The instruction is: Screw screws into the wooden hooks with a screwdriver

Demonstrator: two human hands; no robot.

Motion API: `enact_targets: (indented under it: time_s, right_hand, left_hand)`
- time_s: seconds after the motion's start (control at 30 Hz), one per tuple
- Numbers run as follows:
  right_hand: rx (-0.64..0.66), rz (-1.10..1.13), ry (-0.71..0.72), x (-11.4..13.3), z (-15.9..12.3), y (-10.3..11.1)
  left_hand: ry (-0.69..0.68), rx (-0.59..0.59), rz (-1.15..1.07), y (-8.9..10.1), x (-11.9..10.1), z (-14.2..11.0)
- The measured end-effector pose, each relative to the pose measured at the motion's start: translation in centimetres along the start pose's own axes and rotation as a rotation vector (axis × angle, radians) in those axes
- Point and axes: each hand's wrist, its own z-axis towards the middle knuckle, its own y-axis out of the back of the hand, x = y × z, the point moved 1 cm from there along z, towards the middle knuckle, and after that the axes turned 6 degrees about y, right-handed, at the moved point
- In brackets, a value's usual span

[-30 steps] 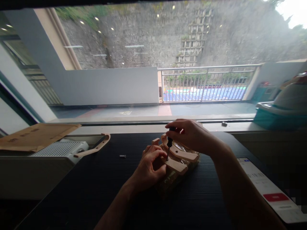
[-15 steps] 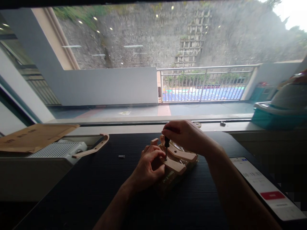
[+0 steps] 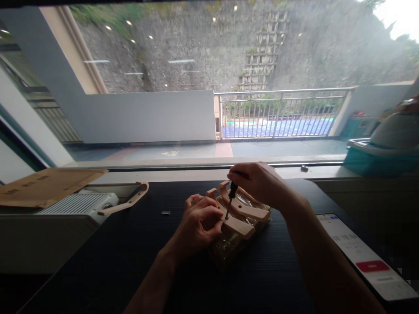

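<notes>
My right hand (image 3: pixel 257 183) is wrapped round the dark handle of a screwdriver (image 3: pixel 231 195). The screwdriver leans slightly right, its tip at a hole in the nearer wooden hook (image 3: pixel 240 227). My left hand (image 3: pixel 201 222) has thumb and fingers closed at the left side of that hook; what they pinch is hidden. A second wooden hook (image 3: pixel 252 211) with a dark hole lies just behind it. Both rest on a block wrapped in clear plastic (image 3: pixel 225 248). The tip of another wooden piece (image 3: pixel 211 192) shows beyond my left fingers.
On the dark table (image 3: pixel 131 261) lie a screw (image 3: pixel 166 213) and, at the left edge, another wooden hook (image 3: pixel 127 204). A phone (image 3: pixel 366 257) lies at the right. Brown cardboard (image 3: pixel 49 185) covers a radiator (image 3: pixel 78 204). A teal bin (image 3: pixel 376 159) stands on the sill.
The screwdriver's handle has tipped to the right with my right hand, its tip staying at the hole. My left hand has shifted slightly left, uncovering more of the hook.
</notes>
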Motion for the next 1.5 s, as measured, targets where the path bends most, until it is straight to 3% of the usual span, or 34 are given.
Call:
enact_targets:
  time_s: [0.33,1.17,1.5]
  right_hand:
    - [0.055,0.043,0.077,0.8,-0.5,0.5]
    - [0.005,0.036,0.032,0.8,0.1,-0.9]
    - [0.055,0.012,0.061,1.2,-0.5,0.0]
  left_hand:
    - [0.018,0.024,0.044,0.2,0.1,0.1]
    - [0.048,0.038,0.019,0.0,0.4,0.0]
    - [0.047,0.041,0.015,0.0,0.4,-0.1]
